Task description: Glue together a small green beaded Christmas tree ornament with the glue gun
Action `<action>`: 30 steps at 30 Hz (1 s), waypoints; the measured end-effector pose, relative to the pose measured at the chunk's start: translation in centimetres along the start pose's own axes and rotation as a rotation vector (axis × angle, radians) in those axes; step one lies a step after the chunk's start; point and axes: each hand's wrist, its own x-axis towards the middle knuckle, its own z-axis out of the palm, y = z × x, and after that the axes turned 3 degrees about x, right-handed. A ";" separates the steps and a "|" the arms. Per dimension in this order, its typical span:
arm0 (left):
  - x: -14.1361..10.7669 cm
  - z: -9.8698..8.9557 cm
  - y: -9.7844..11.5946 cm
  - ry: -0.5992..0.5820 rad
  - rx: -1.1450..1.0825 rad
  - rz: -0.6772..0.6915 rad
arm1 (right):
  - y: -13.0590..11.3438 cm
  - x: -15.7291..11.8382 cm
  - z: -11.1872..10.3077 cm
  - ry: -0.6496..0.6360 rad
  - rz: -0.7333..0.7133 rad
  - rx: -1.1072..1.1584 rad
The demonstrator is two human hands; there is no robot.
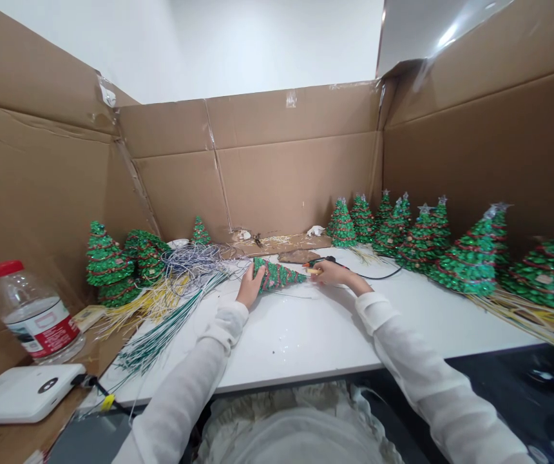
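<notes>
- Hands: left hand (249,288) curled around the wide end of a green beaded cone tree (277,276), held sideways over a white table (277,341); right hand (332,273) closed on a corded black-and-yellow tool (319,262) beside the cone's tip.
- Table: green wire bundles (161,338) and tangled blue-white wires (192,261) spread left; upright beaded trees (342,223) line the right.
- Room: cardboard walls (257,174) enclose the table; a plastic water bottle (35,309) stands left.

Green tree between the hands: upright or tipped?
Tipped flat: the green tree lies sideways, tip toward the right hand, base against the left hand.
</notes>
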 end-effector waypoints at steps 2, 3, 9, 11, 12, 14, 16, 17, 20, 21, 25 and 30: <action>0.0 0.0 0.0 -0.002 -0.002 0.009 | 0.2 -0.1 -0.5 -0.018 0.022 0.021; 0.0 0.0 0.0 -0.005 -0.003 0.015 | 0.2 -0.1 -0.5 -0.003 0.021 0.021; 0.0 0.0 -0.1 -0.007 0.007 0.007 | -1.1 0.4 2.2 0.205 -0.133 -0.083; 0.0 0.0 -0.1 -0.008 0.004 0.022 | -1.3 0.5 2.4 0.229 -0.135 -0.071; 0.0 -0.1 0.0 -0.011 0.003 0.029 | -1.3 0.4 2.2 0.215 -0.116 -0.051; 0.0 -0.1 0.0 -0.013 0.005 0.034 | -1.0 0.1 1.3 0.138 -0.056 -0.004; 0.0 -0.1 0.1 -0.011 0.011 0.030 | -0.7 -0.2 0.3 0.046 -0.006 0.013; 0.0 -0.1 0.1 -0.010 0.016 0.027 | -0.6 -0.4 0.0 0.027 0.007 0.009; 0.0 -0.1 0.1 -0.008 0.029 0.017 | -0.7 -0.3 0.4 0.057 0.005 -0.015; 0.0 0.0 0.0 -0.009 0.029 0.017 | -0.9 -0.1 0.8 0.089 -0.011 -0.030; 0.0 0.0 -0.1 -0.012 0.012 0.031 | -1.3 0.5 2.4 0.240 -0.118 -0.124; 0.0 0.0 -0.1 -0.009 0.017 0.036 | -0.6 0.1 0.9 0.114 -0.045 -0.065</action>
